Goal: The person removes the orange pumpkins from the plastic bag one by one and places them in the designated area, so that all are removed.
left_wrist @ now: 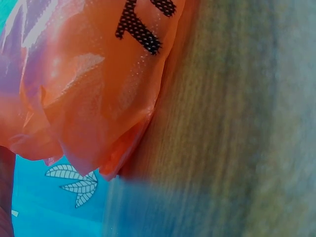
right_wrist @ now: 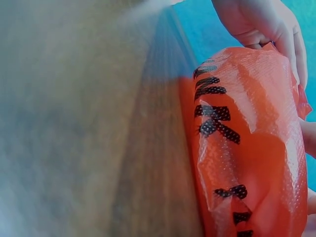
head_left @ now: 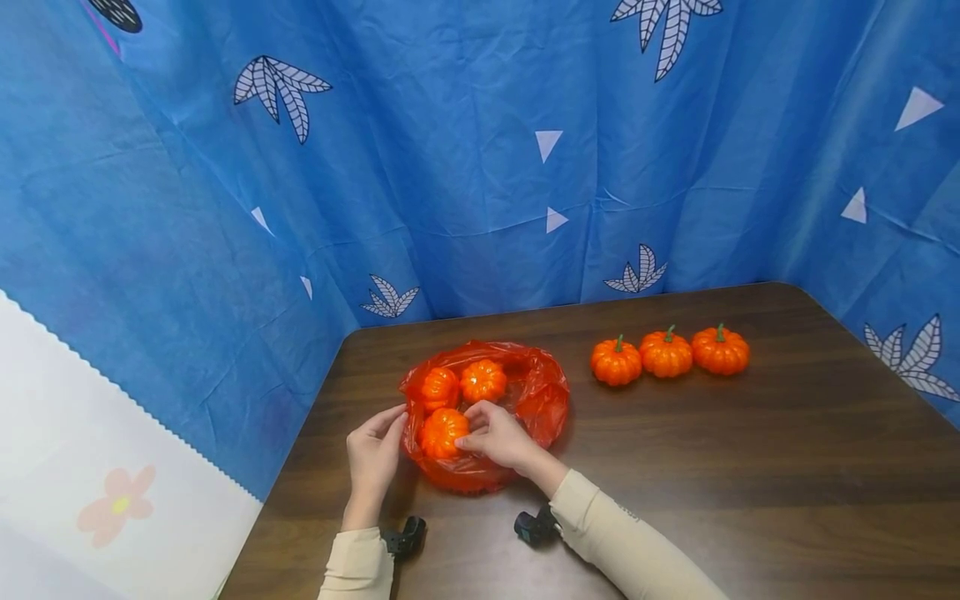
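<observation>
"Beige sleeves (head_left: pixel 630 542) tagged as nearest?"

"Tagged. Black wrist devices (head_left: pixel 405 537) noted, one by each wrist."

"Right hand (head_left: pixel 495 437)?"

"Reached into the red plastic bag (head_left: pixel 553 408). Near pumpkin (head_left: pixel 444 432) gripped on its right side between thumb and fingers."

"Left hand (head_left: pixel 373 454)?"

"Bag's left rim pinched by it, with fingers and thumb closed on the plastic. Black lettering (right_wrist: pixel 217 118) can be seen on the bag's side, right wrist view."

"Where is the gripped pumpkin placed?"

"Inside the bag, at the near left. Two more are held in there behind it: the left pumpkin (head_left: pixel 439 388) and the back pumpkin (head_left: pixel 483 380)."

"Outside the bag?"

"Three pumpkins (head_left: pixel 666 354) are lined up side by side on the brown table (head_left: pixel 750 467), well to the right and farther back, green stems pointed up."

"Backdrop?"

"Blue curtain (head_left: pixel 480 125) hung behind the table, printed with white leaves and triangles."
</observation>
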`<state>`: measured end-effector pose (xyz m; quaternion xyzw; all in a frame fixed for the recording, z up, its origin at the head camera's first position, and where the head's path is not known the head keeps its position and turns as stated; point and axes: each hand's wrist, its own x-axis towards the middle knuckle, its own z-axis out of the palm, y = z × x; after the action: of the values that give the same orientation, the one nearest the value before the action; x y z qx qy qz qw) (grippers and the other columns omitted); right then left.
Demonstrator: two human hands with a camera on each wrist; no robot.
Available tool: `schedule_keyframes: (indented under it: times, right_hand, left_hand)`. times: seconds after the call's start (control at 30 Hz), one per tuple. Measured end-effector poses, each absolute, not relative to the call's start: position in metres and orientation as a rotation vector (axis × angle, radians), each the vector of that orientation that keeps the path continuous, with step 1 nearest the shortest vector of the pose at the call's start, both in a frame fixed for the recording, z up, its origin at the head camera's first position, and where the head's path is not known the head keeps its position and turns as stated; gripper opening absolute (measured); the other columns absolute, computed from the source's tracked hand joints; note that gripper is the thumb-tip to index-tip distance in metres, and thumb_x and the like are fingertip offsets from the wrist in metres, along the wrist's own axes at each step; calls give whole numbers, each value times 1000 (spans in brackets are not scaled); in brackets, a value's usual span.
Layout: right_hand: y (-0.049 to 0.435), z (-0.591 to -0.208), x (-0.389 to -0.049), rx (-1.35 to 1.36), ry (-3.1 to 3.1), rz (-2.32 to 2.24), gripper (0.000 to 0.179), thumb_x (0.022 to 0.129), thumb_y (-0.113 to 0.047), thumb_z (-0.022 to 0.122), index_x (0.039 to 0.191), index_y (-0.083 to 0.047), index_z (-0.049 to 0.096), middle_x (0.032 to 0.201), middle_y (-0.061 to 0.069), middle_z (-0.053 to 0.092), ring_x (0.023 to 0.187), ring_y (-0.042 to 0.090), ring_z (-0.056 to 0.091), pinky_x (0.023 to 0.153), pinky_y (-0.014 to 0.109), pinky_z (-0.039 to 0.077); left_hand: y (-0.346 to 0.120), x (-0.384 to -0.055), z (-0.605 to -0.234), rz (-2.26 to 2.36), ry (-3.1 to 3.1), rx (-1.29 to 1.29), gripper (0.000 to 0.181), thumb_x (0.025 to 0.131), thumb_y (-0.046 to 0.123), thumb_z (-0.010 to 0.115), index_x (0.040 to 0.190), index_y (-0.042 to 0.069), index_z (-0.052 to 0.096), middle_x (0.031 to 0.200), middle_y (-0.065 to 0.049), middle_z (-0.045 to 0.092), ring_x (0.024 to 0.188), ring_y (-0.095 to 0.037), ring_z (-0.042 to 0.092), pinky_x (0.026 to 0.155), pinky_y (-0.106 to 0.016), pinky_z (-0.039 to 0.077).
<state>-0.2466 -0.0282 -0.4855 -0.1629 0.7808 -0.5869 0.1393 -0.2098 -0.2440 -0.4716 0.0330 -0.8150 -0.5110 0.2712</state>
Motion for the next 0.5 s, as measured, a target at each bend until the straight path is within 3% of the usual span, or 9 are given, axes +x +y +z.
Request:
schedule_keyframes:
  times: [0.2, 0.5]
  right_hand:
    - [-26, -487, -249, -463, 2262, -1691, 40, 86, -25, 80, 118, -11, 59, 115, 9, 66, 105, 25, 66, 93, 45, 58]
    - [-24, -488, -252, -481, 2271, -1693, 41, 85, -24, 81, 117, -9, 59, 115, 11, 66, 106, 27, 66, 95, 46, 58]
  left_hand:
    - [-244, -211, -472, -1342, -2200, 95, 15, 91, 9, 73, 105, 6, 79, 103, -14, 78, 90, -20, 74, 76, -7, 53]
    - [-244, -209, -470, -1345, -2228, 122, 16, 92, 11, 73, 105, 6, 78, 105, -10, 78, 95, -26, 74, 77, -8, 54]
